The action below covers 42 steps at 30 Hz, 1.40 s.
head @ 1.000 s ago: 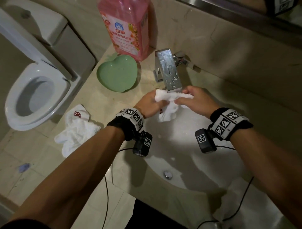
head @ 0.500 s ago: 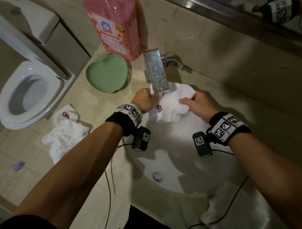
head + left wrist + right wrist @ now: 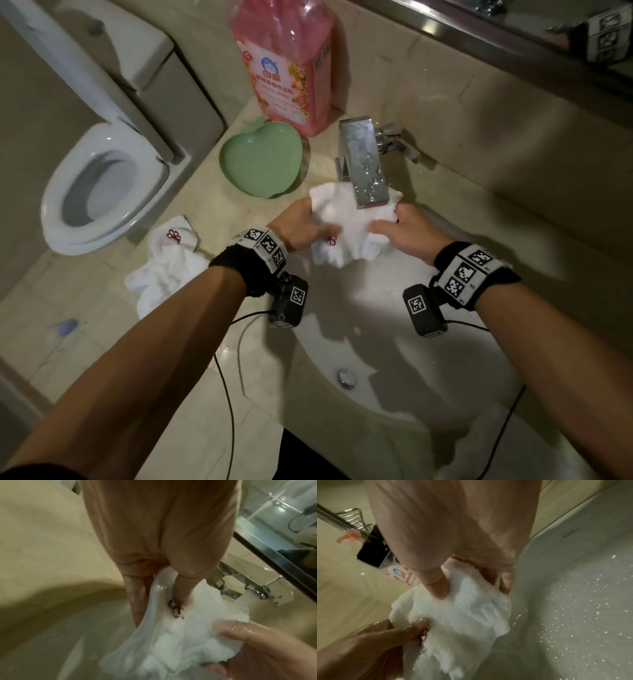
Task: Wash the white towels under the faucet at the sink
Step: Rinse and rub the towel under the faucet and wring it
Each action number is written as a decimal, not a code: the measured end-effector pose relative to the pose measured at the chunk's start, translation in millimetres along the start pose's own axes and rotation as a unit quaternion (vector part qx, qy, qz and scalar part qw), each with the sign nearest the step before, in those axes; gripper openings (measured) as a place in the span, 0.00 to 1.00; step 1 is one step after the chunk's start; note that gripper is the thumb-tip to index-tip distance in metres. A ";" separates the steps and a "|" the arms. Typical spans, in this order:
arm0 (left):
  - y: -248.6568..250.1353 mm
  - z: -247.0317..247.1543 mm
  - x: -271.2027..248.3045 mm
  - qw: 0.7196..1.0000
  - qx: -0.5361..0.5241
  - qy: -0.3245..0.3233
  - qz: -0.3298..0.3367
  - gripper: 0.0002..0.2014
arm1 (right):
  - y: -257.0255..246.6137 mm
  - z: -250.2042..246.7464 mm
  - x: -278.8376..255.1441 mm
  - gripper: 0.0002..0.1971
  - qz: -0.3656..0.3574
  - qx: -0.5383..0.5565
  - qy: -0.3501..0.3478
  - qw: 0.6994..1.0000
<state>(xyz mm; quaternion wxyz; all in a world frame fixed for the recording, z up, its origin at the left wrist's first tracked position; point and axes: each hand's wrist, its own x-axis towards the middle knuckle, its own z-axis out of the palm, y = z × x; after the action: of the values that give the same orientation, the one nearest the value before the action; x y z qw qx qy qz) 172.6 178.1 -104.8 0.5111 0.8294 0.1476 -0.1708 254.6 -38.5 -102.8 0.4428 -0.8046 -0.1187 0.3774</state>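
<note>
A wet white towel (image 3: 346, 226) with a small red emblem (image 3: 331, 241) hangs spread under the chrome faucet (image 3: 364, 164) over the sink (image 3: 383, 349). My left hand (image 3: 303, 222) grips its left edge, thumb on top beside the emblem (image 3: 175, 607). My right hand (image 3: 404, 228) pinches its right side, thumb over the cloth (image 3: 440, 588) and fingers behind. In the left wrist view, water runs from the spout (image 3: 247, 597) onto the towel (image 3: 171, 635). A second white towel (image 3: 164, 263) lies crumpled on the counter at the left.
A green heart-shaped dish (image 3: 262, 159) and a pink detergent bottle (image 3: 286, 65) stand behind the sink on the left. A toilet (image 3: 99, 185) is beside the counter. Another white cloth (image 3: 489, 445) lies at the counter's front right. Camera cables hang over the counter's front edge.
The towel was bunched between my hands; it is now pulled wider under the spout. My hands have moved apart along its edges.
</note>
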 end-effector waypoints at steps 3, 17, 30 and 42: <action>-7.1 -4.6 -5.3 0.997 0.048 0.032 0.060 0.31 | -2.9 13.9 10.7 0.15 0.008 -0.018 -0.025 0.999; -8.3 5.0 -7.8 0.985 -0.171 -0.013 -0.020 0.21 | -6.1 -7.1 -6.9 0.17 -0.029 -0.020 0.047 0.998; 20.8 12.4 9.2 0.988 0.066 -0.009 0.143 0.09 | -10.2 -43.4 -37.3 0.21 -0.085 -0.186 -0.065 0.977; 21.6 -9.5 -6.3 0.984 0.135 -0.104 0.056 0.22 | -4.2 -3.7 13.6 0.16 -0.078 -0.212 -0.023 0.974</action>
<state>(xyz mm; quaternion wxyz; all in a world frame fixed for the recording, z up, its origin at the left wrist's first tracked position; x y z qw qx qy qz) 177.2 176.8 -80.8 0.4154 0.8754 0.0226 -0.2462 267.1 -31.3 -105.1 0.2875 -0.8597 -0.2686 0.3258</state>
